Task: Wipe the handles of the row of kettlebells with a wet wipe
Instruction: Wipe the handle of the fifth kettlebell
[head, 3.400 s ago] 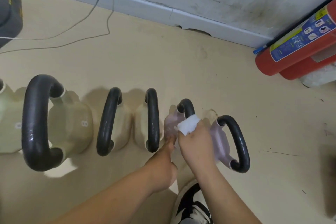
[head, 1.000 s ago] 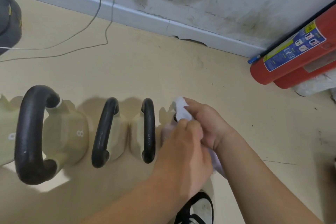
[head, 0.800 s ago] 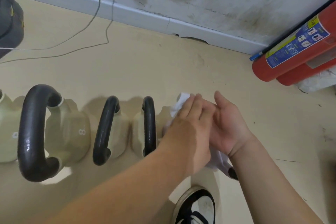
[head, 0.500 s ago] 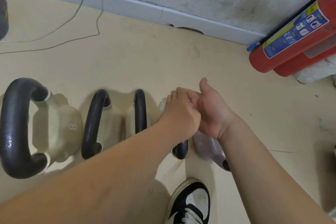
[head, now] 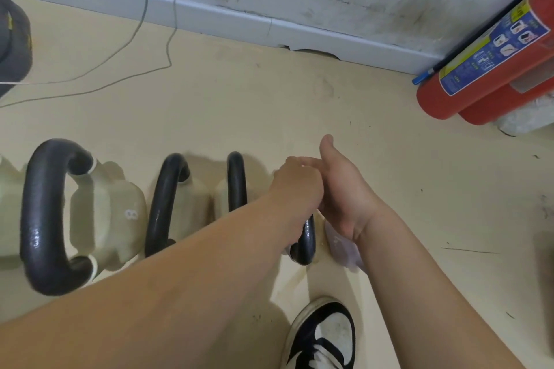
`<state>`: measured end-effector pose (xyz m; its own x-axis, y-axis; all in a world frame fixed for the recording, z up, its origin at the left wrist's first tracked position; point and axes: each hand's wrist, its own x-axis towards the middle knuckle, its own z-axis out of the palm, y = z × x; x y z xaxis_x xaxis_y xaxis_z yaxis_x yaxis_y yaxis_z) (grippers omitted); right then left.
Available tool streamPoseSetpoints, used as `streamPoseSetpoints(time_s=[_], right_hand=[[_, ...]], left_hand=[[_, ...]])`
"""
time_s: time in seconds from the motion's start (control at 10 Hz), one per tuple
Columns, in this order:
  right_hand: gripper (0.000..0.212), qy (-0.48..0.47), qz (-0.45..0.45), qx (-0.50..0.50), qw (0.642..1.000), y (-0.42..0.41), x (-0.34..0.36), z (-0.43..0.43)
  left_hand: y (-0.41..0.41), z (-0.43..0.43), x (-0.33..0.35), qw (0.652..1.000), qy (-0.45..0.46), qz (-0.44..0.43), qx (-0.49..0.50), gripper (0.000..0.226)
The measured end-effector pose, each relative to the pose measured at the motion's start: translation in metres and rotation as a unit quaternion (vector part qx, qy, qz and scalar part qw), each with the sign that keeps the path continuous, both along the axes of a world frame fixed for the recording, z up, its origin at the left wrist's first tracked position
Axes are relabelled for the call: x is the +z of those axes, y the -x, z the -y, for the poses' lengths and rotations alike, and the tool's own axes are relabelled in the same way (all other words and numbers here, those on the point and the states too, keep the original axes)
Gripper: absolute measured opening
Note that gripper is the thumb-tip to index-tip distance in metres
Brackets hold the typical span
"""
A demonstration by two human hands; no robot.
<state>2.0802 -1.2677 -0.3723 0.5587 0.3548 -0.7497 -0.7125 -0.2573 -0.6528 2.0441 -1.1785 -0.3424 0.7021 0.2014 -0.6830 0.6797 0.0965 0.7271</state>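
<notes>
A row of kettlebells with black handles stands on the beige floor. The big cream kettlebell [head: 45, 216] is at the left, then two smaller cream ones [head: 166, 204] [head: 236, 180]. My left hand [head: 296, 183] is closed in a fist over the handle of the fourth kettlebell [head: 305, 243], whose near end shows below my wrist. The wet wipe is out of sight inside that fist. My right hand [head: 341, 189] rests against the fist, palm open and thumb up, and covers most of the lilac fifth kettlebell [head: 343, 246].
Two red fire extinguishers [head: 485, 69] lean against the wall at the right. Thin cables [head: 141, 27] trail over the floor at the back left beside a dark object [head: 12, 42]. My black-and-white shoe [head: 323, 335] stands just below the hands.
The wipe went from my right hand to my left. The left hand closed over the fourth handle and the wipe vanished from view, while the right hand opened.
</notes>
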Motion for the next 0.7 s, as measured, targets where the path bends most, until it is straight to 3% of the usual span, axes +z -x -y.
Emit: streamPoseSetpoints(time_s=[0.1,0.2,0.3,0.4,0.5,0.6,0.7], right_hand=[[0.072,-0.015,0.032,-0.035,0.999,0.017,0.003,0.007],[0.072,-0.011,0.067,-0.035,0.997,0.046,0.006,0.020],[0.054,-0.020,0.090,-0.062,0.994,0.084,0.013,0.031],[0.042,0.016,0.134,-0.057,0.989,0.115,0.015,0.044],[0.049,0.051,0.173,-0.026,0.983,0.118,0.018,0.052],[0.062,0.009,0.140,-0.014,0.990,0.104,0.020,0.044],[0.069,0.003,0.114,-0.007,0.993,0.077,0.007,0.034]], left_hand=[[0.018,0.010,-0.007,0.998,-0.035,0.055,-0.020,0.039],[0.044,0.018,-0.023,0.988,-0.085,0.102,-0.074,0.053],[0.086,0.035,-0.040,0.961,-0.142,0.144,-0.191,0.069],[0.124,0.050,-0.040,0.950,-0.179,0.169,-0.192,0.087],[0.129,0.056,-0.047,0.953,-0.196,0.137,-0.183,0.103],[0.111,0.052,-0.039,0.977,-0.121,0.141,-0.103,0.062],[0.069,0.031,-0.041,0.993,-0.048,0.110,-0.020,0.049]])
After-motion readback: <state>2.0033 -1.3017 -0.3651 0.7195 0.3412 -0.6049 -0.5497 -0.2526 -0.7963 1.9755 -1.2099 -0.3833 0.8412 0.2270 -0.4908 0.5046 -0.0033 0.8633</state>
